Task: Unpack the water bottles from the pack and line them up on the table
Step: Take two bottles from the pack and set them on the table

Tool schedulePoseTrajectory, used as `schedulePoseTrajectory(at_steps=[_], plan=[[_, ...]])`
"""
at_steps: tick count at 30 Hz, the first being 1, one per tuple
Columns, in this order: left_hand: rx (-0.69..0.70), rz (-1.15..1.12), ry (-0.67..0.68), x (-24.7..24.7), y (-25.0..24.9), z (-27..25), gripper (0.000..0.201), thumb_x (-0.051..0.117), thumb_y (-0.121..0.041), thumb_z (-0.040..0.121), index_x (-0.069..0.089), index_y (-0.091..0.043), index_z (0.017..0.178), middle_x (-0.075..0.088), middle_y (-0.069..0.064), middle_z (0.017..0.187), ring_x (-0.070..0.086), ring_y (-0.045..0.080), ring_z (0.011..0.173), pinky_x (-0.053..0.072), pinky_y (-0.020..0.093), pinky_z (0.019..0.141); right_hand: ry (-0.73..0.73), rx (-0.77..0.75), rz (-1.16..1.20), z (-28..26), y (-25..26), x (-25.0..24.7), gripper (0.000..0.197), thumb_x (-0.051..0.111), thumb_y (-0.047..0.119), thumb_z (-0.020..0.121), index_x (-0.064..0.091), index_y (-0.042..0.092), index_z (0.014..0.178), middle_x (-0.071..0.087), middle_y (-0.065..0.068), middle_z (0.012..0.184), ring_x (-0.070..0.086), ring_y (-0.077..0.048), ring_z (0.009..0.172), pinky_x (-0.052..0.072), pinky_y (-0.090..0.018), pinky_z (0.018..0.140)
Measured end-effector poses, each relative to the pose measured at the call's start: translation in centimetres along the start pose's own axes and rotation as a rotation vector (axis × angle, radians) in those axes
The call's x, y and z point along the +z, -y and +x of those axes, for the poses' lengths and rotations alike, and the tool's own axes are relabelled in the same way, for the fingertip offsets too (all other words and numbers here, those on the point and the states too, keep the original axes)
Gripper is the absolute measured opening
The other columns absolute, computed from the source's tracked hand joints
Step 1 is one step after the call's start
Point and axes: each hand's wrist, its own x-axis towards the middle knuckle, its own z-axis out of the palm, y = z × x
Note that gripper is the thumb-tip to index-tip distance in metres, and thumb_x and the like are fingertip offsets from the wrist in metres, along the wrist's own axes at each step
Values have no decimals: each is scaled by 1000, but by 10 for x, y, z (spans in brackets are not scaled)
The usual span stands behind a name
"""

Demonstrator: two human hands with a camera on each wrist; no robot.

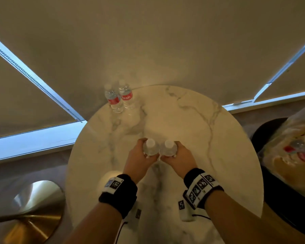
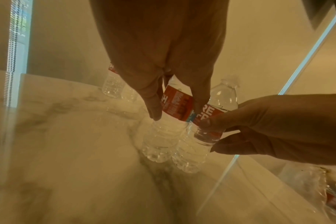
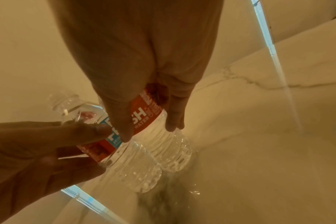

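Presently, two water bottles are in hand above the middle of the round marble worktop. The left bottle is grasped about its label by the left hand, fingers and thumb curled round it; the right bottle is grasped likewise by the right hand. The two bottles touch side by side, both roughly upright with caps up. In the wrist views their bases appear at or just above the marble; contact cannot be confirmed.

Two placed bottles stand upright together at the far left edge of the worktop, well apart from the pair in hand. The pack, clear wrap with more bottles inside, lies on a dark seat off the right edge of the worktop.

Judgement: the step is carrying this pair to the row. To do it well, the person should bring both bottles beside the standing pair, continuing their line rather than starting a second one, and set each base flat before loosening either grip. The thin ribbed walls will likely flex under pressure, so a moderate hold at the label is advisable. Care is needed near the far edge, where a nudge could topple the standing bottles or push them off.
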Motion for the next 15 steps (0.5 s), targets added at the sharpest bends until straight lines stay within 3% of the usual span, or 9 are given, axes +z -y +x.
schedulePoseTrajectory(at_steps=[3, 6, 8, 11, 15], plan=[[-25, 85, 8, 0, -1, -4, 72, 83, -39, 74, 48, -25, 136, 68, 1, 124, 67, 24, 112, 55, 45, 97, 47, 22, -54, -5, 1, -6, 79, 87, 40, 61, 51, 20, 128, 63, -5, 123, 61, -27, 111, 51, -42, 95], [-134, 456, 144, 3, 1, -22, 69, 77, -46, 81, 49, -12, 135, 66, 10, 127, 65, 33, 115, 53, 40, 93, 130, 23, -229, -22, -7, -28, 92, 81, 56, 63, 41, 25, 140, 54, -1, 135, 55, -25, 120, 47, -39, 99], [-216, 691, 247, 7, 3, -44, 54, 62, -54, 90, 55, -13, 124, 68, 8, 121, 67, 30, 110, 54, 37, 88, 124, 13, -382, -40, -24, -53, 83, 66, 69, 71, 41, 29, 140, 53, 3, 136, 55, -22, 120, 48, -37, 96], [-173, 757, 315, 31, -2, -76, 36, 49, -49, 98, 58, -21, 119, 67, -1, 117, 65, 21, 106, 53, 32, 88, 25, 31, -496, -69, -72, -101, 65, 43, 73, 85, 51, 29, 132, 58, 6, 129, 57, -19, 115, 50, -34, 91], [26, 750, 420, 103, -39, -97, 27, 48, -51, 98, 59, -29, 110, 64, -7, 108, 61, 14, 100, 50, 30, 87, -186, 205, -420, -93, -148, -182, 42, 44, 59, 93, 60, 26, 114, 63, 5, 108, 63, -20, 97, 51, -31, 78]])
